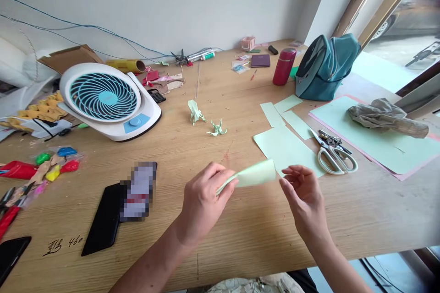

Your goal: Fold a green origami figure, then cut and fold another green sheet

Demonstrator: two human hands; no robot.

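Observation:
My left hand (208, 197) pinches one end of a pale green sheet of paper (256, 174) between thumb and fingers. The strip is held above the table, its free end pointing right and looking slightly curved or folded. Just past that end is my right hand (304, 197), with fingers loosely bent and a gap between thumb and fingertips; nothing shows in it. Two small folded paper figures stand beyond the hands: a taller origami piece (195, 112) and a lower, spiky one (217, 129). Behind the right hand lies a larger green sheet (287, 146).
Scissors (332, 153) with white handles lie at the right, near paper strips (297, 123) and stacked sheets (371, 142). A red flask (284, 66) and teal bag (326, 68) stand behind. Left are a white fan (106, 96) and phones (103, 219).

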